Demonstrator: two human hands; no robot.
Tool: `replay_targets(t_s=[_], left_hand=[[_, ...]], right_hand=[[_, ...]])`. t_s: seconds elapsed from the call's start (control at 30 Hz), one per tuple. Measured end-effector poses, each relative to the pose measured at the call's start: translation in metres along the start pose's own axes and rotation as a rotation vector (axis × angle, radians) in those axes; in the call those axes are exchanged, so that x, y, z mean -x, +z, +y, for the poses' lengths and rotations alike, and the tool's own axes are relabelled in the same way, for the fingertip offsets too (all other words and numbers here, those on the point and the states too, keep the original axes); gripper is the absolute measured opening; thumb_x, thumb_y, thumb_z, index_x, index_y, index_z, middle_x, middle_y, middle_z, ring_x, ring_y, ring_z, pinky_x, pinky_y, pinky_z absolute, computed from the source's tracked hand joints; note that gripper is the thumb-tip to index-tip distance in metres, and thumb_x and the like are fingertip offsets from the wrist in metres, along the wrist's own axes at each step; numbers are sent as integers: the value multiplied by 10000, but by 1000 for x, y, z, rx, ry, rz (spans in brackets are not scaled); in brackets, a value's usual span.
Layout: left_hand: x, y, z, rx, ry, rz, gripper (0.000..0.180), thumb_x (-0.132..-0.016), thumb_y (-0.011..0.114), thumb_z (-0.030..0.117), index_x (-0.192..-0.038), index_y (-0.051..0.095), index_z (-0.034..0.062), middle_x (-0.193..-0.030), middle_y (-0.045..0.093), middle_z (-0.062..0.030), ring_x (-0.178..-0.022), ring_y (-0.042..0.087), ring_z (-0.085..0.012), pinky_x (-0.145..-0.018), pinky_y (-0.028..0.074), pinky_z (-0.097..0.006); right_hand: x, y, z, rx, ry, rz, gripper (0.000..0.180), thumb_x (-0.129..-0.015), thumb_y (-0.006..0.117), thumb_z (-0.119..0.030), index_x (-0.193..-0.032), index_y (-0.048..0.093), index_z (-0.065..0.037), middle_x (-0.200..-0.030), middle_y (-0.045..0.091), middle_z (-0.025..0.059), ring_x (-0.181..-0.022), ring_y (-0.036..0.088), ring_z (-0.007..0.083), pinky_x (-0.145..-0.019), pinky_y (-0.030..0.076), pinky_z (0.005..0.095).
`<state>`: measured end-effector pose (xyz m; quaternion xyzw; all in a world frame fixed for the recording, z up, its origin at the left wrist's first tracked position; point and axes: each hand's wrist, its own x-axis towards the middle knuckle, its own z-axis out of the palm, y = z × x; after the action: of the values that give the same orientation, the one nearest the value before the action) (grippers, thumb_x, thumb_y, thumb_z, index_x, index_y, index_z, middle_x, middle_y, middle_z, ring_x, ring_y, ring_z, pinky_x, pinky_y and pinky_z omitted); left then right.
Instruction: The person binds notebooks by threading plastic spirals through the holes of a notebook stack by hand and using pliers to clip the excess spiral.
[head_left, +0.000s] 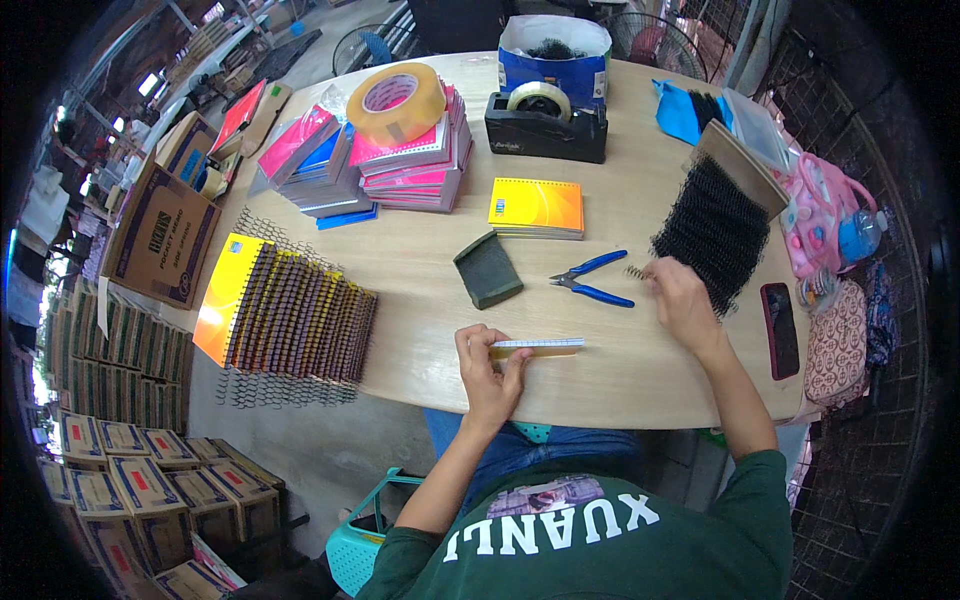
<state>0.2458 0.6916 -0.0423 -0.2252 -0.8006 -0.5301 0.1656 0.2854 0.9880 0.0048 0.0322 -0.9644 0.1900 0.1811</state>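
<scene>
My left hand (488, 378) grips a small memo pad (548, 347) between thumb and fingers, its page edge turned up, close to the table's near edge. At the pad's right, my right hand (686, 305) pinches a short spiral wire coil (635, 271) by its end. Just beyond that hand lies a heap of black spiral coils (705, 240), with a brown board (745, 170) behind it. Between the hands are blue-handled pliers (603, 292), jaws pointing left. A dark green block (488, 270) sits left of them.
Yellow memo pads (537, 207) are stacked mid-table. Bound pads with coils (290, 315) stand in a row at left. Behind are pink-covered pads (415, 175), a tape roll (396, 104), a tape dispenser (546, 130) and a blue box (553, 75). A phone (780, 331) lies right.
</scene>
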Motion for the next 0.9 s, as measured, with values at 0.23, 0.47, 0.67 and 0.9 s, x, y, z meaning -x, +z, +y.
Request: replay_targets(t_s=[0.23, 0.47, 0.67, 0.9], left_hand=[[3, 2, 2, 7, 16, -29, 373, -747, 813, 68, -992, 534, 28, -952, 501, -154, -915, 502, -303, -745, 447, -395], [1, 2, -3, -35, 88, -9, 378, -753, 819, 84, -996, 533, 37, -949, 503, -140, -878, 492, -267, -621, 430, -349], [1, 2, 2, 5, 43, -1, 358, -757, 816, 84, -974, 536, 33, -948, 501, -146, -888, 494, -276, -669, 435, -363], [2, 5, 2, -17, 7, 8, 340, -750, 804, 66, -950, 531, 29, -959, 473, -147, -890, 494, -282, -727, 434, -364]], right_hand=[[3, -1, -44, -515, -75, -185, 150, -800, 677, 1, -937, 734, -16, -869, 679, 125, -838, 656, 245, -746, 519, 350], [1, 1, -56, -601, -180, -150, 94, -811, 706, -59, -898, 731, -38, -862, 669, 107, -821, 641, 265, -743, 503, 366], [5, 7, -56, -530, -167, -66, 91, -792, 718, -63, -879, 716, -38, -863, 668, 97, -817, 630, 275, -740, 490, 378], [2, 2, -54, -618, -201, -171, 110, -807, 720, -76, -899, 692, -23, -862, 669, 116, -816, 634, 276, -722, 489, 373]])
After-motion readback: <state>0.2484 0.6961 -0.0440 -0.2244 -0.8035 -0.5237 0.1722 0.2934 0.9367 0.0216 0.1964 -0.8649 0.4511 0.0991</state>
